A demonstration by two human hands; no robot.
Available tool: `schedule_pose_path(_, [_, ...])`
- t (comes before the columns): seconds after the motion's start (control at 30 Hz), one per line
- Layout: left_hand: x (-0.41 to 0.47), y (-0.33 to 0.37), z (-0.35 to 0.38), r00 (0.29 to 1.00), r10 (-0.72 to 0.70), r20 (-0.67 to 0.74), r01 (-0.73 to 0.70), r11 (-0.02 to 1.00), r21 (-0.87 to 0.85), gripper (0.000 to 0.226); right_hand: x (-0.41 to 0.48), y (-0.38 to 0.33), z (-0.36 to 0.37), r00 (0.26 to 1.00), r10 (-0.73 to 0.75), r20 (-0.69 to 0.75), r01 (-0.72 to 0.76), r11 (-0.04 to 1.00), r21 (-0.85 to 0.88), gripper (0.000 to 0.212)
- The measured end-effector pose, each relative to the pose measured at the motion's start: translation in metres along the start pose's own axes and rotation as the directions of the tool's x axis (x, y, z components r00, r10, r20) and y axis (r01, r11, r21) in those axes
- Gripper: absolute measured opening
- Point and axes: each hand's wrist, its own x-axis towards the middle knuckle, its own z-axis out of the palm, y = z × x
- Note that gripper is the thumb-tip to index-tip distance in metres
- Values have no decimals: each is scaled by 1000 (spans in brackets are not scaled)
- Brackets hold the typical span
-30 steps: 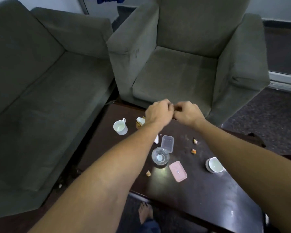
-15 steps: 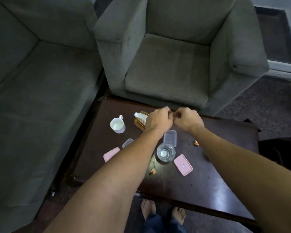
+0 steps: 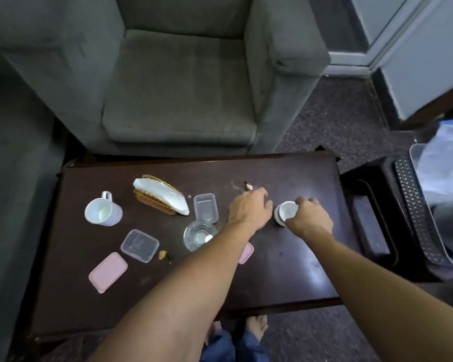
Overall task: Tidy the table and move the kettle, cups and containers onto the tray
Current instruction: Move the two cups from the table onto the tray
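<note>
On the dark wooden table [image 3: 285,270], my right hand [image 3: 309,218] closes over the rim of a small white cup [image 3: 285,210] at the right. My left hand [image 3: 250,209] rests palm down just left of it with its fingers curled, hiding whatever is under them. A shiny scrap [image 3: 249,186] lies just beyond its fingertips. A white mug [image 3: 104,212] stands at the left. A drinking glass [image 3: 198,235] stands by my left forearm. Two clear containers [image 3: 205,211] [image 3: 139,245] and two pink lids [image 3: 107,272] [image 3: 246,253] lie around it. No kettle shows.
A gold napkin holder with white napkins [image 3: 162,198] stands at the back left. A small wrapper [image 3: 163,255] lies near the front container. A grey armchair [image 3: 178,87] sits behind the table, and a black mesh bin with a plastic bag [image 3: 413,210] to the right.
My hands have parted and moved right. The right one has dropped onto the small white cup and the left one lies beside it. The view has swung right and down.
</note>
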Motion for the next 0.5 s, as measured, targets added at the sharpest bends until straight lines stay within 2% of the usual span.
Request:
schedule_pose_path(0.13, [6, -4, 26, 999, -31, 34, 30, 999, 11, 34, 10, 11, 17, 1000, -20, -10, 20, 1000, 20, 61])
schedule_pose_path(0.3, [12, -21, 45, 996, -73, 44, 71, 997, 34, 33, 28, 12, 29, 998, -55, -38, 52, 997, -58, 64])
schedule_pose_path(0.5, [19, -40, 35, 992, -99, -77, 98, 995, -21, 26, 39, 12, 33, 998, -60, -20, 58, 994, -90, 54])
